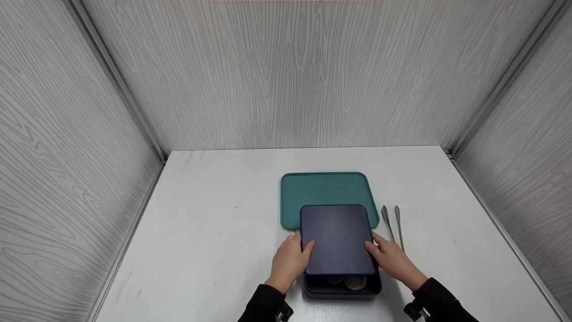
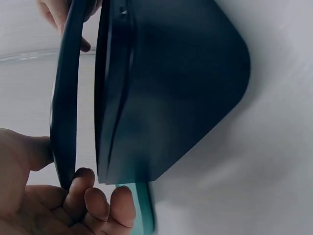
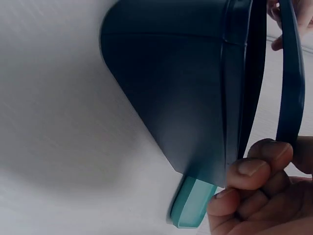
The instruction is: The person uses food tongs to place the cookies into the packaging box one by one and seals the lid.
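Observation:
A dark blue lid (image 1: 338, 239) hangs just above a dark blue box (image 1: 342, 295), covering most of its opening. Its left edge is pinched by my left hand (image 1: 289, 260), thumb on top and fingers below. On the opposite edge my right hand (image 1: 397, 264) grips the lid the same way. Both wrist views show a gap between the lid (image 2: 66, 103) and the box (image 3: 166, 83). Inside the box, at the near side, a round item in a ridged paper-like cup (image 1: 355, 283) shows in part; the rest of the contents is hidden by the lid.
A green tray (image 1: 326, 188) lies behind the box, its near part covered by the lid in the head view. To the right are two slim metal utensils (image 1: 388, 223), their lower ends hidden by my right hand. Grey wood-grain panels (image 1: 286, 76) enclose the white table (image 1: 201, 223).

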`<state>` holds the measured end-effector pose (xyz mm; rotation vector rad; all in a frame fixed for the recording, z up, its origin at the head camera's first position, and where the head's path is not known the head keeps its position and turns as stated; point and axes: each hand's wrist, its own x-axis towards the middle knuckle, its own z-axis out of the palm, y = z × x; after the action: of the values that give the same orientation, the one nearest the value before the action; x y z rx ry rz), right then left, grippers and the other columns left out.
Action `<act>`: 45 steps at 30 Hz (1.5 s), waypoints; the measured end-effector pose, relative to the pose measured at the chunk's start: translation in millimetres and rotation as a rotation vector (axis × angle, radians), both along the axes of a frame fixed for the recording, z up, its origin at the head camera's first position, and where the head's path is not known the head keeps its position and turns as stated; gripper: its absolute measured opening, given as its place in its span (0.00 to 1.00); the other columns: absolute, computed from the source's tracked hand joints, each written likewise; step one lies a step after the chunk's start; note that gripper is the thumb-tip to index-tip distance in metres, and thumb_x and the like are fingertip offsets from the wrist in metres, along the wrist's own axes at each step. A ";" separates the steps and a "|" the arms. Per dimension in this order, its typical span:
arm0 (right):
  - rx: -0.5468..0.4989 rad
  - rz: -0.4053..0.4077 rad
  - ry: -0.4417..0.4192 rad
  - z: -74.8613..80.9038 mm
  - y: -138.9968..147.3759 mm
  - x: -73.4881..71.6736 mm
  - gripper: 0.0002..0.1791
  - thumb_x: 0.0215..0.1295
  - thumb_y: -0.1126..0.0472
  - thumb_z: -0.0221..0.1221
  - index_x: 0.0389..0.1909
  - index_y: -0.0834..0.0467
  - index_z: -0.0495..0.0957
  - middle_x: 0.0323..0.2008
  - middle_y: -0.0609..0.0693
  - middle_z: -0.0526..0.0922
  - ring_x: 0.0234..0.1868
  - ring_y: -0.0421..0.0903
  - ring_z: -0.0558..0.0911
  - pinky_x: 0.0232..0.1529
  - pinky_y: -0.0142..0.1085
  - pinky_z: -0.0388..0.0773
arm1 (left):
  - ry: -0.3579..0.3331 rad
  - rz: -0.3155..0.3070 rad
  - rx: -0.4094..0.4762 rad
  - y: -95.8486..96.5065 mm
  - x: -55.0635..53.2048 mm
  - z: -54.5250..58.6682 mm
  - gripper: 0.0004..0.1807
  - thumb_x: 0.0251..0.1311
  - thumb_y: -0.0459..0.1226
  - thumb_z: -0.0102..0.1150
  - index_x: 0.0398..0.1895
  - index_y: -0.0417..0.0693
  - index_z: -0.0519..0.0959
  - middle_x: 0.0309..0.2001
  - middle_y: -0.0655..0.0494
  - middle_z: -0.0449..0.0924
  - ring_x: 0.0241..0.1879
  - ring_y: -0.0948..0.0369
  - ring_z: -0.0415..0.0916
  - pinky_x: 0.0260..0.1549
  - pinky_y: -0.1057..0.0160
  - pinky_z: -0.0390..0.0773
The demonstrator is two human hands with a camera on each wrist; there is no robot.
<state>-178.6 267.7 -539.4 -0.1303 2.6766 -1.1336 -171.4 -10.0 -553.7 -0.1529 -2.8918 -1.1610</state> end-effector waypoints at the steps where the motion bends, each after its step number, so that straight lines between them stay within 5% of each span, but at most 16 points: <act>1: 0.010 -0.001 0.001 -0.9 -0.1 0.1 0.33 0.81 0.51 0.50 0.77 0.67 0.59 0.22 0.48 0.76 0.25 0.43 0.74 0.30 0.37 0.72 | -0.007 0.003 -0.007 0.7 0.2 -1.3 0.34 0.74 0.47 0.56 0.67 0.23 0.70 0.56 0.33 0.79 0.57 0.42 0.78 0.54 0.46 0.79; 5: 0.048 0.012 0.040 -3.3 0.4 0.7 0.32 0.81 0.52 0.50 0.75 0.70 0.61 0.44 0.63 0.87 0.43 0.53 0.85 0.44 0.47 0.79 | -0.034 0.005 -0.026 3.3 0.9 -5.0 0.34 0.74 0.47 0.57 0.66 0.23 0.71 0.48 0.36 0.81 0.50 0.43 0.80 0.47 0.46 0.81; 10: 0.080 0.011 0.046 -5.0 3.5 1.5 0.33 0.81 0.52 0.50 0.75 0.71 0.61 0.66 0.71 0.73 0.66 0.64 0.75 0.60 0.57 0.74 | -0.046 -0.005 -0.026 7.0 1.3 -7.7 0.32 0.74 0.48 0.56 0.63 0.24 0.74 0.40 0.41 0.80 0.43 0.45 0.81 0.41 0.48 0.81; 23: 0.088 0.035 0.042 -10.8 4.7 1.8 0.31 0.81 0.55 0.49 0.72 0.75 0.63 0.65 0.71 0.74 0.67 0.65 0.74 0.65 0.58 0.70 | -0.055 -0.003 -0.038 8.2 -0.2 -9.8 0.34 0.74 0.50 0.54 0.65 0.26 0.73 0.51 0.34 0.82 0.52 0.40 0.81 0.48 0.44 0.81; 34: 0.110 0.026 0.015 -12.8 5.8 3.5 0.32 0.81 0.55 0.49 0.73 0.75 0.61 0.67 0.72 0.72 0.67 0.66 0.73 0.66 0.59 0.70 | -0.009 -0.004 -0.082 8.0 4.2 -10.8 0.29 0.73 0.49 0.57 0.57 0.29 0.80 0.37 0.43 0.79 0.37 0.44 0.82 0.34 0.48 0.81; 45: 0.045 0.017 -0.099 -13.9 5.9 10.1 0.34 0.82 0.50 0.47 0.78 0.67 0.56 0.72 0.68 0.67 0.71 0.63 0.69 0.67 0.57 0.69 | -0.103 0.031 -0.003 8.2 7.6 -8.6 0.27 0.71 0.48 0.60 0.53 0.28 0.81 0.44 0.34 0.85 0.45 0.41 0.84 0.43 0.46 0.83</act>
<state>-168.5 273.7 -553.3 -0.0863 2.6067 -1.0462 -163.8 -1.9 -562.2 -0.0491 -2.9727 -1.1936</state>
